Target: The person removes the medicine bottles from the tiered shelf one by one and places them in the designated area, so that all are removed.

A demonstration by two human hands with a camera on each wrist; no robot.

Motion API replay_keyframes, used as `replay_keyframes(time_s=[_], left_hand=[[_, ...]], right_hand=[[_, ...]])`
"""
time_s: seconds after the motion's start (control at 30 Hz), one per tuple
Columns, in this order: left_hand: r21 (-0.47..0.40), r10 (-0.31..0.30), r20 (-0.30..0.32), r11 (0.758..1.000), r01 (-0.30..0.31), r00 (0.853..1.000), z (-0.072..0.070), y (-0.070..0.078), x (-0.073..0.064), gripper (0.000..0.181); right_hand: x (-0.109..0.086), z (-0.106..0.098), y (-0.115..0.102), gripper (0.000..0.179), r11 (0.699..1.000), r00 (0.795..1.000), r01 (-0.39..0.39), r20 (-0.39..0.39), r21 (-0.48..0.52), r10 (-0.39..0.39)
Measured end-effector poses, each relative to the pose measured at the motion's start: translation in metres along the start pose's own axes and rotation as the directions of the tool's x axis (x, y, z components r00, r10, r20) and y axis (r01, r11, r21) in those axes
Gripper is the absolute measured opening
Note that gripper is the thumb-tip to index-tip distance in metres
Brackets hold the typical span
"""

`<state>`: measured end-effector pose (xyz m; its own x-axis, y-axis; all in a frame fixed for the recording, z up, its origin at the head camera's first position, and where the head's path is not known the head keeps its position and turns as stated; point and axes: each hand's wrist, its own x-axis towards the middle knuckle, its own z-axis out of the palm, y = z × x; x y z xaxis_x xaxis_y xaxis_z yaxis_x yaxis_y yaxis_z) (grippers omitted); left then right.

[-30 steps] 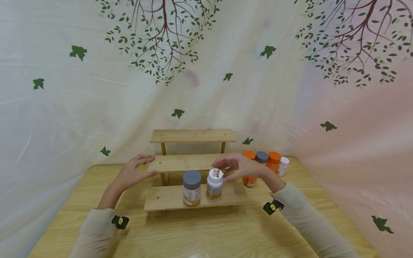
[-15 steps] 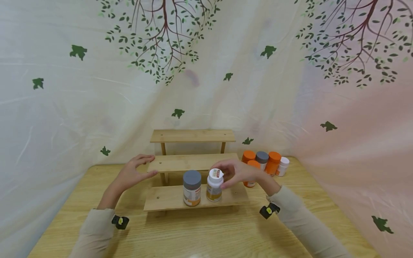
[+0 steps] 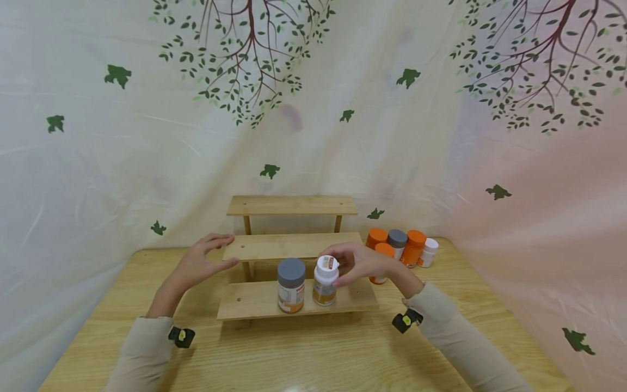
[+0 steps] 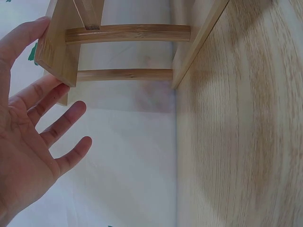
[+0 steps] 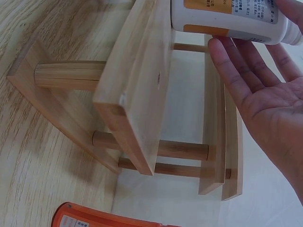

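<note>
A three-tier wooden shelf stand [image 3: 284, 247] rests on the table. My left hand [image 3: 198, 267] holds the left end of its middle board, thumb at the front edge and fingertips at the back edge; the other fingers stretch past it in the left wrist view. On the lowest board a white pill bottle [image 3: 324, 291] with a white cap stands upright. My right hand [image 3: 364, 262] grips this bottle from the right, thumb in front and fingers behind, as the right wrist view also shows. Left of it, a grey-capped pill bottle [image 3: 291, 286] stands apart on the same board.
Right of the stand several more bottles are grouped on the table: orange ones such as an orange bottle [image 3: 415, 247], a second grey-capped bottle [image 3: 397, 239] and a small white bottle [image 3: 428, 253]. A pale cloth backdrop [image 3: 196, 136] with printed leaves hangs behind.
My right hand has moved slightly left and its fingers have closed around the white bottle. The left hand and both bottles on the stand keep their places.
</note>
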<state>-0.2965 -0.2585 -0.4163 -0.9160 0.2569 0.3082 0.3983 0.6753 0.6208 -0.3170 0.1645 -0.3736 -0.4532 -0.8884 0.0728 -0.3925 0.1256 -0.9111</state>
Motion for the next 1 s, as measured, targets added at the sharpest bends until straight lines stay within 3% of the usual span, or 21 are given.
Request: replay_keyframes(time_s=[0.7, 1.0], left_hand=[[0.014, 0.008, -0.007, 1.0, -0.008, 1.0, 0.0, 0.0, 0.0, 0.068], [0.004, 0.002, -0.006, 1.0, -0.002, 1.0, 0.0, -0.001, 0.0, 0.068]], right_hand=[[0.0, -0.001, -0.008, 0.049, 0.998, 0.996, -0.007, -0.086, -0.062, 0.002], [-0.007, -0.012, -0.014, 0.052, 0.991, 0.991, -0.081, -0.116, -0.108, 0.069]])
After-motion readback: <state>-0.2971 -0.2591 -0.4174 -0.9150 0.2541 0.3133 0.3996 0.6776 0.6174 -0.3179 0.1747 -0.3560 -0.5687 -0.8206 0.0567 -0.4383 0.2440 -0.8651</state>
